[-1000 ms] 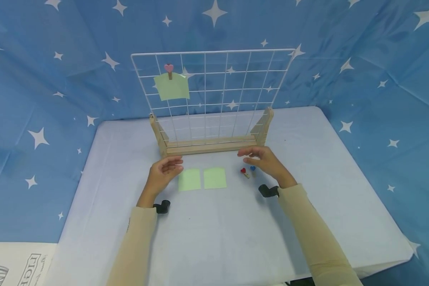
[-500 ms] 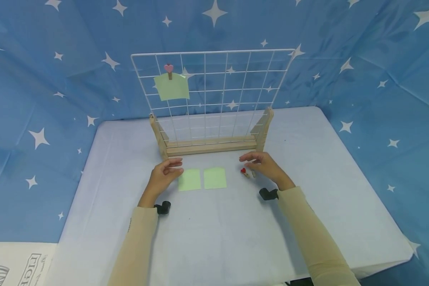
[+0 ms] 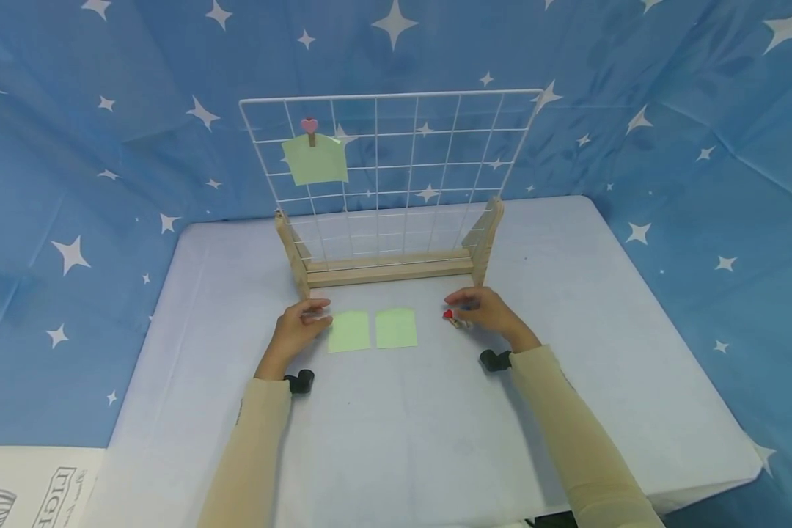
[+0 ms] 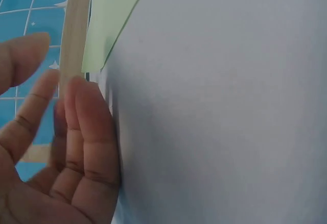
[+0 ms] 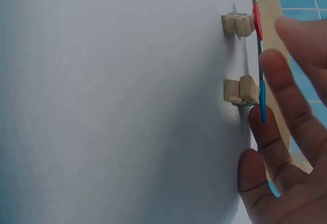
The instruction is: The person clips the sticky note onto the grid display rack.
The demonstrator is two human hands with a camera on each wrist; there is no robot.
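My left hand is beside the left edge of a pale green sticky note, its fingers loose. In the left wrist view, thumb and fingers stand apart with nothing between them, the little-finger side low at the cloth. A second green sticky note lies just right of the first. Over two small wooden clothespins is my right hand. The right wrist view has the red-heart clothespin and the blue-heart clothespin on the cloth, fingertips right at the blue heart. Thumb and fingers there are spread.
A white wire grid leans back in a wooden stand behind the notes. On its upper left, a pink-heart clothespin holds another green note. White cloth covers the table; a starry blue curtain hangs behind.
My right hand has come down and toward me over the clothespins, now covering the blue heart in the head view. My left hand has lowered slightly beside the left note.
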